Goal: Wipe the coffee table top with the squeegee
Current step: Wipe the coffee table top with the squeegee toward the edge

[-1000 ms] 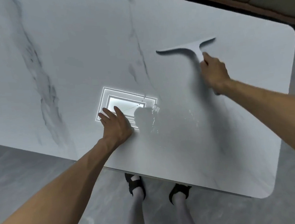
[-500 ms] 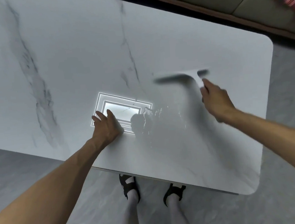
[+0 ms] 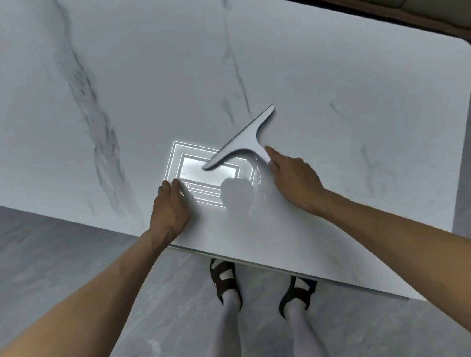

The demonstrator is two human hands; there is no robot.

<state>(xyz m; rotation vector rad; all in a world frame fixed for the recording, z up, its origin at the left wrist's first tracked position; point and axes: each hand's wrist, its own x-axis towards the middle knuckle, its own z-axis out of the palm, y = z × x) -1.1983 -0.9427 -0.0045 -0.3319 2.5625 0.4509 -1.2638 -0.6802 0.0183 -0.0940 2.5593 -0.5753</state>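
My right hand (image 3: 293, 182) grips the squeegee (image 3: 242, 141) by its handle, fingers wrapped round it, thumb along the stem. The blade runs on a slant, far end up and right, near end down and left, crossing the bright rectangle of reflected light (image 3: 200, 170) on the table (image 3: 364, 112). I can't tell if the blade edge is touching the top or just off it. My left hand (image 3: 169, 209) lies flat on the marble near the front edge, fingers loose and together, holding nothing, tips at the light patch's corner. Small wet specks glint beside my right wrist. Below the table edge, my feet in dark sandals (image 3: 225, 280) stand on grey floor (image 3: 52, 263).
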